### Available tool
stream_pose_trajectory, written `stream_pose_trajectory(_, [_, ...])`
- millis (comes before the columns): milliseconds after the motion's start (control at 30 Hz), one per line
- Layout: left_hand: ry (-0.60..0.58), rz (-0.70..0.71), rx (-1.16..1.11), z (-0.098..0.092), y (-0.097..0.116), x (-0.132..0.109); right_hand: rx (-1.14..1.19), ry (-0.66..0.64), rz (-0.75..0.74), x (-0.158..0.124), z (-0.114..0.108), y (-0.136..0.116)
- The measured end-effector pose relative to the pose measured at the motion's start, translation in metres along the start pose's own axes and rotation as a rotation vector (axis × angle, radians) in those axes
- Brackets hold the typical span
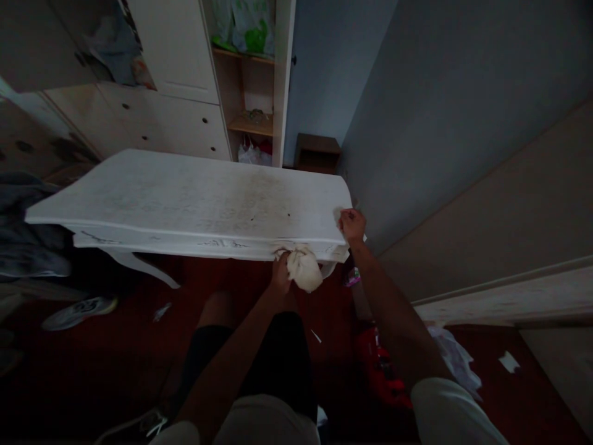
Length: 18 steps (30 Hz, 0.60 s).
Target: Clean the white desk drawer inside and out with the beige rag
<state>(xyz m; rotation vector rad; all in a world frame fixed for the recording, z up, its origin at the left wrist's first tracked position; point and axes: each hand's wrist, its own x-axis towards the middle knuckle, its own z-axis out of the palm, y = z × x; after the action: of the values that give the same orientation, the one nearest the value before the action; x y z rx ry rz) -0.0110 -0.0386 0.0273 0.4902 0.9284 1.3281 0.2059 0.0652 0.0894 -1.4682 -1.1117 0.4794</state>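
A white table [185,198] with a smudged, dirty top stands in front of me. My left hand [280,276] is closed on a crumpled white cloth [304,269] and presses it against the table's front edge near the right corner. My right hand [352,225] grips the right corner of the tabletop, fingers curled over the edge. My knees in dark shorts show below.
A white wardrobe [176,55] with open shelves and bags stands behind the table. A blue wall [440,111] runs along the right. A shoe [76,313], a red object [382,371] and scraps of paper lie on the dark red floor. Dark clothing is piled at the left.
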Motion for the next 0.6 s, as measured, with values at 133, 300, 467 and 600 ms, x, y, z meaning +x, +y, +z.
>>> stream_pose_trajectory(133, [0.120,0.044,-0.126,-0.030,0.028,0.004,-0.011,0.014,0.009,0.000,0.000,0.000])
stream_pose_trajectory(300, [0.409,0.189,-0.067,-0.072,0.066,0.021,-0.006,0.024,0.032,-0.002,0.000,-0.002])
stream_pose_trajectory(467, [0.538,0.284,-0.035,-0.118,0.106,0.034,-0.043,0.051,0.051,-0.006,0.002,-0.009])
stream_pose_trajectory(600, [0.487,0.375,0.157,-0.134,0.108,0.037,-0.090,0.066,0.047,-0.007,0.003,-0.011])
